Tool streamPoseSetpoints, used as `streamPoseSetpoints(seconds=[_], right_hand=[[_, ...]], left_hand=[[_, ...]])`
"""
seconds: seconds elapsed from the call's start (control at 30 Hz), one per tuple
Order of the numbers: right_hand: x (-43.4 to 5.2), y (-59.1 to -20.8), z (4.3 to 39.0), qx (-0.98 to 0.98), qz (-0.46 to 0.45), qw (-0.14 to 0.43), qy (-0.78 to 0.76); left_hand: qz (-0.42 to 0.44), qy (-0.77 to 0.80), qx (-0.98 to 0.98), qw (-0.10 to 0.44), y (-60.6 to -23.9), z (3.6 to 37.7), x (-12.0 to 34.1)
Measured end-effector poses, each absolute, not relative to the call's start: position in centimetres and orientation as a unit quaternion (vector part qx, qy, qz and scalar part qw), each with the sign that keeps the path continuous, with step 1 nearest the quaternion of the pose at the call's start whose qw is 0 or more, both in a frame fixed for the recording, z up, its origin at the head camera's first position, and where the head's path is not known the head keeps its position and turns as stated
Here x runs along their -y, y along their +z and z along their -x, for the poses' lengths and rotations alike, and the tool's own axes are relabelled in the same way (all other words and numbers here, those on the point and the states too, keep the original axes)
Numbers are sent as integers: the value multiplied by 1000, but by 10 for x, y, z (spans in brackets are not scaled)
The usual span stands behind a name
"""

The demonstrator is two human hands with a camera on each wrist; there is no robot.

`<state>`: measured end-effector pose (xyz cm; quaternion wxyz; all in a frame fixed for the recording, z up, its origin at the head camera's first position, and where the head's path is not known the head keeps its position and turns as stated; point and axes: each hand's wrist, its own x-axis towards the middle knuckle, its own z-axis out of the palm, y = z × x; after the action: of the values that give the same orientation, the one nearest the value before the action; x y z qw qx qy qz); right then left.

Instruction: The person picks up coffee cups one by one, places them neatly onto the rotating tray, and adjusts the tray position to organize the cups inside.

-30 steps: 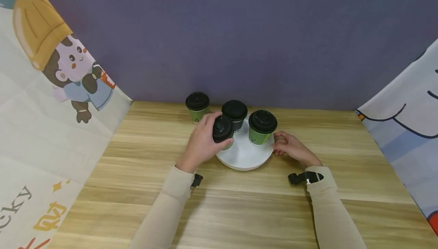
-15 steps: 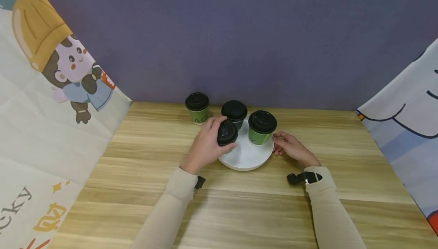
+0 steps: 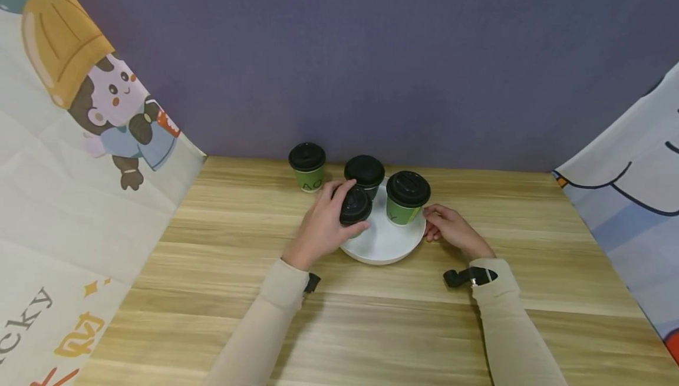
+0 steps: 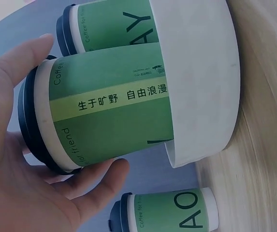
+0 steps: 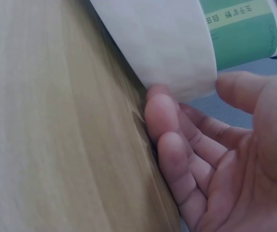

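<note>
My left hand (image 3: pixel 323 221) curls round a green paper cup (image 4: pixel 114 106) with a black lid, thumb on one side and fingers on the other. The cup's base sits behind the rim of a round white tray (image 3: pixel 382 250). Also on this tray are a green lidded cup (image 3: pixel 403 212) at the right and a dark cup (image 3: pixel 365 172) with a black lid at the back. My right hand (image 3: pixel 451 230) holds the tray's right edge, its thumb at the rim and fingertips (image 5: pixel 161 113) against the lower side.
Another green cup (image 3: pixel 309 177) with a black lid stands on the wooden table (image 3: pixel 382 327), behind and left of the tray. A dark blue-grey backdrop (image 3: pixel 339 62) rises behind the table. Printed cloths (image 3: pixel 53 197) hang at both sides.
My left hand has moved slightly right with its cup, bringing it farther over the tray and closer to the other cups. The right hand stays at the tray's edge.
</note>
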<state>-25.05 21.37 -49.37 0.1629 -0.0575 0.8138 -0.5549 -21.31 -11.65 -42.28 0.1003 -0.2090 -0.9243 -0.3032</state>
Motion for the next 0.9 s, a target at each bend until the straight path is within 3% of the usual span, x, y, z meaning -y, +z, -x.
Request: streamPoseSetpoints(seconds=[0.9], right_hand=[[-213, -492, 251, -824, 59, 173, -536]], left_hand=[[196, -318, 924, 84, -425, 214, 122]])
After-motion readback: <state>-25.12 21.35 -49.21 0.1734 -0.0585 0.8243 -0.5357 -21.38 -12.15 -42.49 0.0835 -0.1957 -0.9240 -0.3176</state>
